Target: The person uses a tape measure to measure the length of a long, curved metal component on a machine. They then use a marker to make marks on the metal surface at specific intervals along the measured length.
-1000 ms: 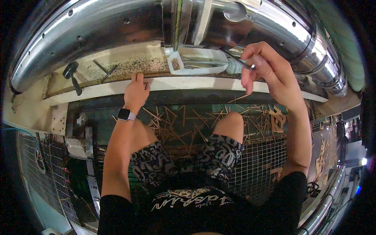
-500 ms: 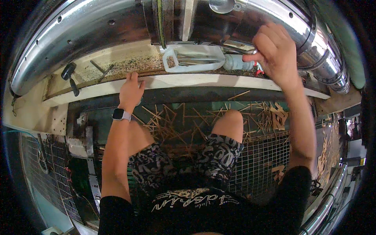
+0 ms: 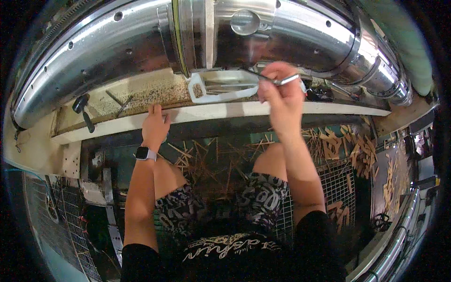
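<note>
My right hand is closed around an L-shaped metal bar that looks like a hex key. Its dark arm runs up and left toward the underside of the shiny metal cylinder; whether its tip sits in a hole I cannot tell. Motion smears the fingers a little. On the edge of the pale beam rests my left hand, fingers forward and thumb apart, wearing a watch on the wrist. A cut-open translucent plastic jug, with thin metal rods inside, lies in the trough, its right end behind my right hand.
At the trough's left are a black-headed mallet and a dark T-shaped tool. Dark debris covers the trough floor. Below the beam, thin wooden strips lie scattered around my knees, beside a wire grid.
My right hand has swung left and slightly down, carrying the hex key. The view has shifted a little, and the cylinder's round recess appears further left. My left hand stays on the beam.
</note>
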`<control>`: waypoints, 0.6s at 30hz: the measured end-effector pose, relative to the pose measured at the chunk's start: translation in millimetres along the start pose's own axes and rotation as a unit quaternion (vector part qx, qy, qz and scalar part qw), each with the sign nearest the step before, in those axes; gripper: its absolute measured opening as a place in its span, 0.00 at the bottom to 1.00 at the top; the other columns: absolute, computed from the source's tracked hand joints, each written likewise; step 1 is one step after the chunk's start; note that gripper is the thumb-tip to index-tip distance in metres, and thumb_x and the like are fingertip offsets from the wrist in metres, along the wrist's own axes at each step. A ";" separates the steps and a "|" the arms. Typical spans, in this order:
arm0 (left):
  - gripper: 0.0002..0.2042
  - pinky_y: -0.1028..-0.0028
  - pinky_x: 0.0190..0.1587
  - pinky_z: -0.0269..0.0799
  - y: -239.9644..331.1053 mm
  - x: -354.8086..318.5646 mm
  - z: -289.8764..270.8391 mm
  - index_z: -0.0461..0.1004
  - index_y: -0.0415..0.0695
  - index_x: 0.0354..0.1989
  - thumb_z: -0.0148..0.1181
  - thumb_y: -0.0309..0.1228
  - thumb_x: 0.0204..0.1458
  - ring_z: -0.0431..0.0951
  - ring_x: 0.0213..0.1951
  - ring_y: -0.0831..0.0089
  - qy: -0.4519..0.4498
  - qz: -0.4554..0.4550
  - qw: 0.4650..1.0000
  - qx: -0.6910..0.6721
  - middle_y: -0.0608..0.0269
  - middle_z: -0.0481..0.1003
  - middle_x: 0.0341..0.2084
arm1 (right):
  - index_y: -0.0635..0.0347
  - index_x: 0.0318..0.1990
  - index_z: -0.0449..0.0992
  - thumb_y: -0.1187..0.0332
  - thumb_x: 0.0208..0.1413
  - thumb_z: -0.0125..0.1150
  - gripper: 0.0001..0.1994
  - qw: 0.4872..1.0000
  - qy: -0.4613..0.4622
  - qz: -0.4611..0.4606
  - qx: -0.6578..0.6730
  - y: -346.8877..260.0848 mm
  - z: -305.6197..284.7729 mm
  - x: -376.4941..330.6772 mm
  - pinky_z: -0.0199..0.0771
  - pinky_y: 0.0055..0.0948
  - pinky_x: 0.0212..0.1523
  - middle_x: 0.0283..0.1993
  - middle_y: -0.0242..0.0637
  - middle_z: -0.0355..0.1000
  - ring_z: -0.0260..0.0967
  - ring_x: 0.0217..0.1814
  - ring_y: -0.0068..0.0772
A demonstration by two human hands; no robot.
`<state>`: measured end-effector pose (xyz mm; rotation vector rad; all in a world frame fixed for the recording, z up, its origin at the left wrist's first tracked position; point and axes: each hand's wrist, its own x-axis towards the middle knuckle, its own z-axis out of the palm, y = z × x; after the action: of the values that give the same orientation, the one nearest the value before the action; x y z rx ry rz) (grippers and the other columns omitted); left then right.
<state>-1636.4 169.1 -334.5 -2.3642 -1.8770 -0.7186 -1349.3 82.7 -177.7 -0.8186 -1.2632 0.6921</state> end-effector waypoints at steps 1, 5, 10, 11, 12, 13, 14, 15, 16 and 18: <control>0.16 0.59 0.29 0.71 6.5 2.3 -1.9 0.59 0.40 0.41 0.54 0.34 0.49 0.73 0.29 0.48 -0.014 -0.005 1.000 -0.009 0.48 0.63 0.43 | 0.61 0.40 0.67 0.78 0.48 0.58 0.11 0.995 -0.005 -0.039 -0.090 9.6 -1.6 -0.9 0.64 0.20 0.37 0.37 0.33 0.65 0.62 0.37 0.22; 0.17 0.59 0.29 0.72 -3.8 2.9 -2.1 0.59 0.40 0.41 0.56 0.34 0.48 0.73 0.29 0.49 -0.040 -0.023 0.999 -0.009 0.48 0.63 0.44 | 0.63 0.38 0.70 0.78 0.49 0.55 0.08 0.904 0.010 -0.295 -0.309 -6.9 -0.2 1.2 0.65 0.26 0.39 0.37 0.40 0.65 0.64 0.38 0.29; 0.17 0.59 0.29 0.72 -4.3 -4.9 -3.1 0.59 0.40 0.41 0.56 0.34 0.48 0.73 0.29 0.49 -0.007 -0.021 1.000 -0.008 0.47 0.63 0.43 | 0.59 0.28 0.66 0.71 0.54 0.47 0.05 0.981 -0.050 -0.138 0.131 -72.3 7.6 -39.8 0.67 0.32 0.39 0.35 0.39 0.65 0.65 0.37 0.33; 0.17 0.59 0.29 0.72 -1.4 -0.6 1.6 0.59 0.40 0.41 0.56 0.34 0.48 0.74 0.29 0.49 0.000 -0.005 1.000 -0.016 0.48 0.63 0.43 | 0.59 0.29 0.66 0.71 0.54 0.47 0.05 0.970 -0.082 -0.175 0.148 -91.7 2.9 -55.2 0.67 0.32 0.39 0.35 0.39 0.65 0.65 0.37 0.33; 0.17 0.60 0.29 0.72 -0.9 -1.3 5.3 0.59 0.40 0.40 0.56 0.34 0.47 0.74 0.30 0.49 0.005 0.008 1.000 -0.019 0.48 0.63 0.42 | 0.59 0.29 0.67 0.71 0.54 0.47 0.04 0.954 -0.120 -0.221 0.165 -110.4 -0.6 -66.4 0.67 0.32 0.39 0.35 0.39 0.65 0.65 0.37 0.33; 0.17 0.60 0.29 0.72 5.0 0.0 9.7 0.59 0.40 0.40 0.56 0.34 0.47 0.74 0.29 0.49 0.006 0.011 1.000 -0.022 0.48 0.63 0.42 | 0.60 0.30 0.67 0.71 0.54 0.47 0.04 0.937 -0.153 -0.263 0.172 -129.9 -0.2 -72.3 0.67 0.31 0.39 0.35 0.39 0.66 0.65 0.37 0.33; 0.17 0.60 0.29 0.73 -0.2 -3.8 3.7 0.59 0.40 0.40 0.56 0.34 0.47 0.74 0.29 0.49 0.009 0.000 1.000 -0.008 0.48 0.63 0.42 | 0.60 0.30 0.67 0.71 0.55 0.47 0.04 0.915 -0.190 -0.298 0.196 -143.0 5.3 -71.7 0.67 0.31 0.38 0.35 0.39 0.66 0.65 0.37 0.32; 0.17 0.60 0.29 0.73 -1.8 -5.1 0.8 0.59 0.40 0.40 0.57 0.34 0.47 0.74 0.29 0.49 0.014 -0.005 1.000 -0.001 0.48 0.63 0.42 | 0.60 0.30 0.67 0.71 0.55 0.47 0.04 0.902 -0.207 -0.319 0.206 -154.8 11.9 -70.7 0.67 0.31 0.38 0.35 0.39 0.66 0.65 0.37 0.32; 0.17 0.60 0.29 0.73 -4.7 -7.3 -0.9 0.59 0.40 0.39 0.57 0.34 0.47 0.74 0.29 0.49 0.004 -0.015 1.000 -0.002 0.48 0.63 0.42 | 0.61 0.31 0.67 0.71 0.55 0.47 0.04 0.892 -0.219 -0.332 0.214 -161.4 18.2 -70.0 0.67 0.30 0.38 0.36 0.39 0.66 0.65 0.37 0.32; 0.17 0.59 0.29 0.72 -4.2 -3.8 -2.3 0.59 0.40 0.39 0.57 0.34 0.47 0.74 0.30 0.49 -0.013 -0.018 1.000 -0.008 0.48 0.64 0.42 | 0.61 0.32 0.67 0.72 0.55 0.47 0.04 0.882 -0.230 -0.353 0.211 -172.4 26.3 -70.0 0.68 0.30 0.37 0.36 0.39 0.66 0.65 0.37 0.32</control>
<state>-1641.7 166.1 -335.0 -2.3660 -1.9370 -0.7131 -1386.5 -65.3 -67.9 0.2052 -1.6221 0.5334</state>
